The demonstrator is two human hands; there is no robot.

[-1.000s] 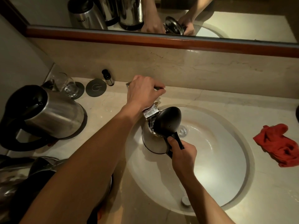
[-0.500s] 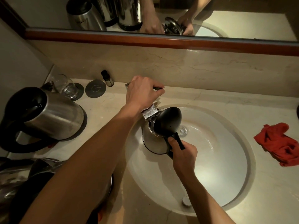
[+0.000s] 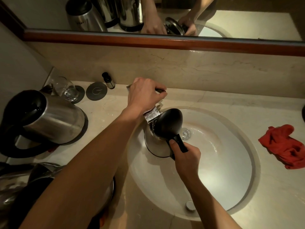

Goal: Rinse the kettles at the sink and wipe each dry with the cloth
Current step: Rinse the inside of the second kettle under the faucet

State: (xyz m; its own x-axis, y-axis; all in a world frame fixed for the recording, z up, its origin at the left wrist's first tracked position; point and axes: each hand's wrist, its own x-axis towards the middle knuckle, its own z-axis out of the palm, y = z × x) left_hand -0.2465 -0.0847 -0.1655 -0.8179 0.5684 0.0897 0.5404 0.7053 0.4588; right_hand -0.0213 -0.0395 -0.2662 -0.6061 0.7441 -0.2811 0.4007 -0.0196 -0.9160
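Kettle held under the tap, both hands busy

Fingers of the right hand [image 3: 186, 156] are curled round the black handle of a steel kettle [image 3: 156, 144], the thumb lying along the top of the handle. The kettle sits directly ahead of that hand, over the left part of the white sink [image 3: 231, 171], with its black lid [image 3: 169, 123] swung open. Its mouth is just below the chrome spout of the tap [image 3: 151, 114].

The left hand [image 3: 145, 95] is further back, at the rear edge of the basin. Its fingers are bent over the tap's lever, gripping it from above; the lever's dark tip pokes out past the fingertips. The kettle lies just in front of and below this hand, nearly touching the wrist.

On the counter [image 3: 214, 100] to the right, well apart from both hands, lies the crumpled red cloth [image 3: 283, 146]. To the left stands a second kettle [image 3: 49, 119] on its base, lid open, tilted in the wide view. A third kettle [image 3: 19, 184] shows partly under the left forearm. Behind them sit a drinking glass [image 3: 66, 88], a round grey coaster [image 3: 96, 91] and a small dark-capped bottle [image 3: 109, 80]. The mirror [image 3: 247, 19] above reflects the kettles and hands.
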